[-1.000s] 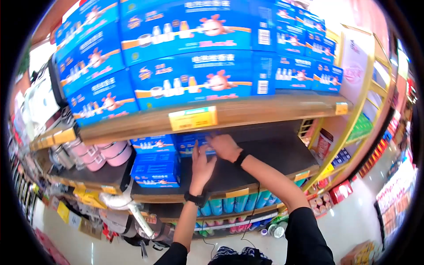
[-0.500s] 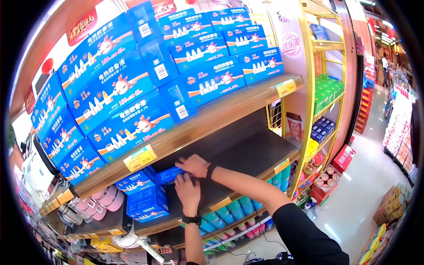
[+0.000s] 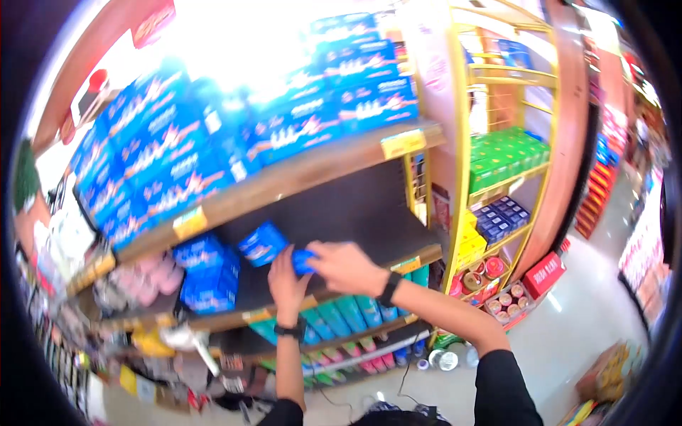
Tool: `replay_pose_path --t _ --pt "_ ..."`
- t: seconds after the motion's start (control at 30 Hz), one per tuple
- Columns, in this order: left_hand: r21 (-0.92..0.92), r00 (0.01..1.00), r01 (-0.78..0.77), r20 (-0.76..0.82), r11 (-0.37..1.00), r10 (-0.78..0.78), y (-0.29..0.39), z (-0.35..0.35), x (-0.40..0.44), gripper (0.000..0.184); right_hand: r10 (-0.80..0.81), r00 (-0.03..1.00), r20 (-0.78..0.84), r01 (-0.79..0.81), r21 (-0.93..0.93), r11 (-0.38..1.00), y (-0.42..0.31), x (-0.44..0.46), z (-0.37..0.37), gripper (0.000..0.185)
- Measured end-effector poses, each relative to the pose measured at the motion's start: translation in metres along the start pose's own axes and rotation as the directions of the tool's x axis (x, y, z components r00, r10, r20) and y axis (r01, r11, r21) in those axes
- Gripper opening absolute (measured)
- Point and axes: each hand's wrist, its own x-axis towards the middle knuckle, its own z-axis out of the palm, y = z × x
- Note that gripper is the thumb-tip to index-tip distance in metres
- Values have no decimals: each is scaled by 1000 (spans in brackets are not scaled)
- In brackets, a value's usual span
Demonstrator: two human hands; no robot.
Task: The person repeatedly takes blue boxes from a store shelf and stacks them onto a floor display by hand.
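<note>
Blue boxes point(image 3: 209, 284), stacked, on the dark middle shelf point(image 3: 398, 234). Single blue carton point(image 3: 261, 243), tilted, just beside the left hand. Left hand point(image 3: 286, 284): fingers extended, close together, touching a small blue item point(image 3: 303, 263) (outline blurred); whether they grip, cannot tell. Small blue item: between both hands. Right hand point(image 3: 348, 268): fingers curled, pinching its right end. Yellow rack point(image 3: 462, 106): green boxes point(image 3: 504, 160) above dark blue ones.

Free to you: lower shelf deck point(image 3: 394, 238), right of your right hand point(image 3: 348, 266). Obstructing you: upper shelf edge point(image 3: 284, 187), overhead; stacked blue boxes point(image 3: 211, 280), left; tilted blue box point(image 3: 263, 243), far side; yellow rack point(image 3: 510, 179), right.
</note>
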Motion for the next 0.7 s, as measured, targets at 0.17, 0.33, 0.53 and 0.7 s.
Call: replay_pose_path --t 0.17,0.33,0.53,0.7 --pt "-27 986 -122 113 992 125 29 9 -7 76 124 992 26 -123 -47 991 -5 -69 -53 31" --pt "-226 996 7 84 974 13 83 29 -13 79 193 981 -3 -192 -107 975 3 -113 -102 40" --pt "-432 990 -48 96 901 98 178 25 -32 72 288 956 -47 -291 -72 954 -16 -178 -180 40" --pt "-623 933 -28 264 782 244 243 35 -59 72 506 862 -21 -505 28 863 -26 -275 -247 43"
